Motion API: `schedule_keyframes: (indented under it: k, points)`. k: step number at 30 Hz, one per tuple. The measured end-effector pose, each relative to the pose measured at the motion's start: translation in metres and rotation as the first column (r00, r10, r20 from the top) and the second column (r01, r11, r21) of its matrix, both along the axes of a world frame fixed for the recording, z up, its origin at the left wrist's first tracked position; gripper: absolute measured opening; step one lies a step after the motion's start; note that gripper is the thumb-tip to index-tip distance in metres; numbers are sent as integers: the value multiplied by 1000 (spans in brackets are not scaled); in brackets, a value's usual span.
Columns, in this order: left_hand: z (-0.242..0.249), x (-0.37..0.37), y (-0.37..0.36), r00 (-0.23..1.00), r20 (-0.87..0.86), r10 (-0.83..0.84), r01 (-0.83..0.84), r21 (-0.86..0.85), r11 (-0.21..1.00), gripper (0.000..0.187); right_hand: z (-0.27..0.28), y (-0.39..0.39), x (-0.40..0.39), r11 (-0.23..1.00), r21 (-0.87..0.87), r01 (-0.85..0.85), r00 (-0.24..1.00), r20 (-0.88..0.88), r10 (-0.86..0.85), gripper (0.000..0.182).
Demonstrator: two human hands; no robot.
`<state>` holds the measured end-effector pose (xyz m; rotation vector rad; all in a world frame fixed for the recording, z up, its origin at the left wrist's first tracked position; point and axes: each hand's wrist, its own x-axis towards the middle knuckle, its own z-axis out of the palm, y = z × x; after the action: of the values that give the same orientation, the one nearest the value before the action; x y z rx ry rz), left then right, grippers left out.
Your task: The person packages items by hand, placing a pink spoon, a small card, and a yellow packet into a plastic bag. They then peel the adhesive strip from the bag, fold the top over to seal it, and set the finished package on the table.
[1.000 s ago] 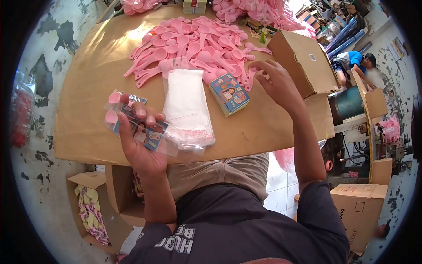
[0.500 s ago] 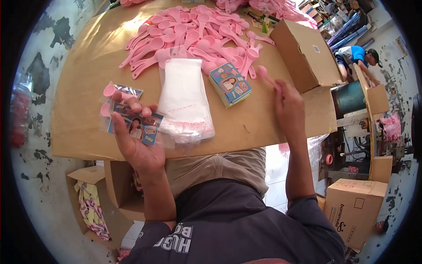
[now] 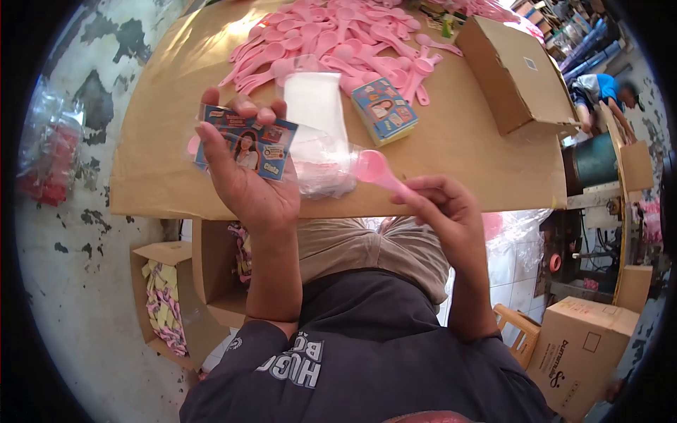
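Note:
My left hand (image 3: 250, 162) is closed on a blue printed card (image 3: 247, 144) that seems to be in a clear plastic bag. Part of a pink scoop shows behind the card's left edge. In my right hand (image 3: 444, 211) is a pink scoop (image 3: 374, 168), held by its handle with the bowl towards the left. The bowl is beside a stack of clear plastic bags (image 3: 321, 134) on the table. Behind it stands a stack of blue cards (image 3: 384, 109). Several pink scoops (image 3: 338, 42) lie heaped at the back.
An open cardboard box (image 3: 504, 77) stands on the right of the brown table (image 3: 479, 166). Below the table are boxes with wrapped goods (image 3: 163, 303) at left and a closed carton (image 3: 582, 345) at right. A co-worker (image 3: 606, 92) bends at the far right.
My right hand has brought the pink scoop left and nearer to me, beside the bags. My left hand has raised the card, and the small packet behind it is now mostly hidden. The view has shifted.

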<state>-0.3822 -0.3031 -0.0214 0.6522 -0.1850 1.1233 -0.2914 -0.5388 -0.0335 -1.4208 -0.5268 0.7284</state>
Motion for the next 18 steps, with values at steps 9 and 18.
schedule_keyframes:
  k: [9,18]
  points:
    - [3,22,-31,980,-22,-198,197,-40,980,46,10,4,-6,988,150,-40,998,44,34,24]
    - [3,39,-45,950,-83,-300,301,1,954,44,6,-4,0,984,175,24,999,32,-30,23]
